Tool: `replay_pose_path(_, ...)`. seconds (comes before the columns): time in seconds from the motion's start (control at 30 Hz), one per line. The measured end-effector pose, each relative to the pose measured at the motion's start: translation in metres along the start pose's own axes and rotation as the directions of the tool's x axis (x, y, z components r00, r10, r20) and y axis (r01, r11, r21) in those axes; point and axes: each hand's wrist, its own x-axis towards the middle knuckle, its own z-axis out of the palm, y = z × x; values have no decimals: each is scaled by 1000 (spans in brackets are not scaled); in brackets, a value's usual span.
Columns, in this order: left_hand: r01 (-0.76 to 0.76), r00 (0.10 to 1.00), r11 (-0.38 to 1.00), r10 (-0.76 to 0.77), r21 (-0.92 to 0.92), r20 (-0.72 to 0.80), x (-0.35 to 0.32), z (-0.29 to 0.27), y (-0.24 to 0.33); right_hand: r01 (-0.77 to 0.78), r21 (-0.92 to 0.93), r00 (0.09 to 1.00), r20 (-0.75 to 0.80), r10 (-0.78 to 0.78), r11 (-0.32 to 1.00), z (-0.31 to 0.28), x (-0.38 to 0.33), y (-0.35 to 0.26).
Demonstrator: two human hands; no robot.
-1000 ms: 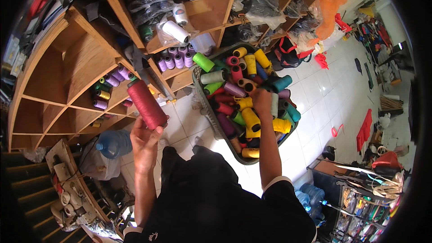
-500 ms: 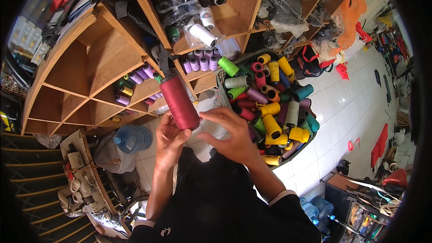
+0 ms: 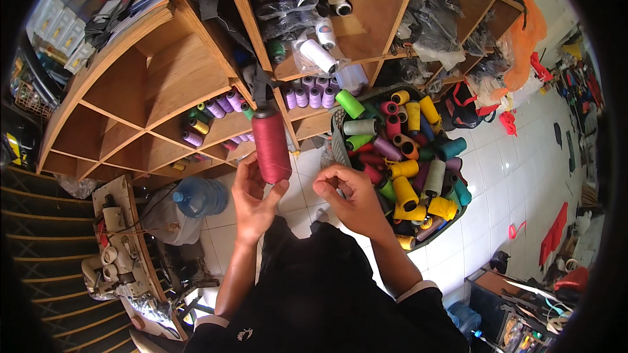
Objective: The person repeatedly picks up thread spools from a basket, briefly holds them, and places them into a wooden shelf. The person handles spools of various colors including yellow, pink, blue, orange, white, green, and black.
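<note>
My left hand (image 3: pixel 254 201) grips the lower end of a large dark red thread spool (image 3: pixel 271 147), which stands nearly upright in front of me. Just to the right of it is my right hand (image 3: pixel 354 201), its fingers curled into a pinch. A faint strand seems to run from the spool toward these fingertips; the end itself is too fine to see. Beyond my right hand, a dark green basket (image 3: pixel 337 145) is heaped with thread spools in yellow, green, teal, red and purple, such as a yellow spool (image 3: pixel 406 194).
A wooden shelf unit (image 3: pixel 127 132) spans the far side, with purple spools (image 3: pixel 314 98) and white spools (image 3: pixel 318 56) in its compartments. A blue water jug (image 3: pixel 199 197) stands on the tiled floor (image 3: pixel 487 163) at left. Beside it is a sewing machine (image 3: pixel 114 242) on a table.
My right hand has drawn back from the spool, its spread fingers now curled into a pinch. The spool has turned more upright in my left hand. The view has shifted slightly.
</note>
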Motion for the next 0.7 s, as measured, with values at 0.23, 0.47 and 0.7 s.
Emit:
replay_pose_path(0.23, 11, 996, 999, -7, 49, -85, -2, -7, -3, -5, 62, 997, 72, 0, 998, -6, 5, -13)
replay_pose_path(0.47, 210, 978, 866, -186, -454, 97, 3, -11, 1, -72, 91, 994, 85, 65, 993, -1, 6, 3)
replay_pose_path(0.7, 412, 909, 592, -319, -693, 268, 5, -4, 10, -116, 160, 991, 82, 104, 980, 9, 8, 10)
